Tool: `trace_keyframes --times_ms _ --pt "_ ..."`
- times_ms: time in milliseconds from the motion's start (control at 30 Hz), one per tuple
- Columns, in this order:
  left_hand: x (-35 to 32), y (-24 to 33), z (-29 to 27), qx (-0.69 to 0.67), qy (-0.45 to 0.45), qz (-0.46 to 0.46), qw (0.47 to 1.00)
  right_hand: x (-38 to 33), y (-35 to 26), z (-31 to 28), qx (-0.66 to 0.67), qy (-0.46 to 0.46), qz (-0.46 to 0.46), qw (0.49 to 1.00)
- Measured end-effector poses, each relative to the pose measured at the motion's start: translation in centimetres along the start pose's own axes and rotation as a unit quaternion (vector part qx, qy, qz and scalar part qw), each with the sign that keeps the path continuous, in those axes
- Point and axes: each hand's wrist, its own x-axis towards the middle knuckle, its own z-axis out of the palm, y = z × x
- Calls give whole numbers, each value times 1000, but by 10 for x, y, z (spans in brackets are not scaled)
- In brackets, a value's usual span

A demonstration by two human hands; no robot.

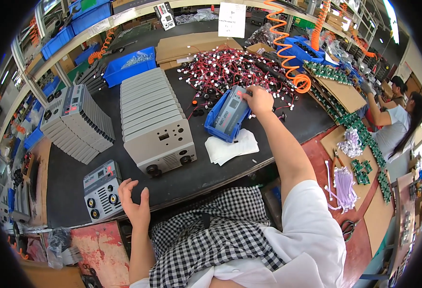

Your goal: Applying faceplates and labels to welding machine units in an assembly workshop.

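Observation:
My right hand (260, 100) is closed at the upper right corner of a grey printed label (231, 111), its fingertips pinched there. The label lies in a small blue bin (214, 126), which rests on or against a stack of white paper sheets (239, 148). My left hand (135, 199) is open, fingers spread and curved, just right of a grey front panel (103, 193) with round sockets, vent slots and a label on its upper part. Between my hands, farther back, runs a long row of grey panels (160, 141) standing face to back.
A stack of labelled panels (79, 122) stands at the left. Behind are a blue bin of small parts (130, 65) and a heap of red wires with white connectors (235, 69). Orange coiled hoses (301, 82) hang overhead. Green circuit boards (357, 126) and co-workers (395, 117) are right.

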Motion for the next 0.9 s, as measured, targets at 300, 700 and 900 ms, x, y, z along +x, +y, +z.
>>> trace_keyframes --times_ms 300,700,900 --pt "8 52 7 -238 -90 45 966 -113 -79 -81 245 14 -195 950" --pt "-22 97 16 -372 -230 10 899 -212 -154 -68 736 -277 -143 601" --pt "-22 95 13 -383 -248 -28 889 -213 -154 -63 778 -379 -29 500"
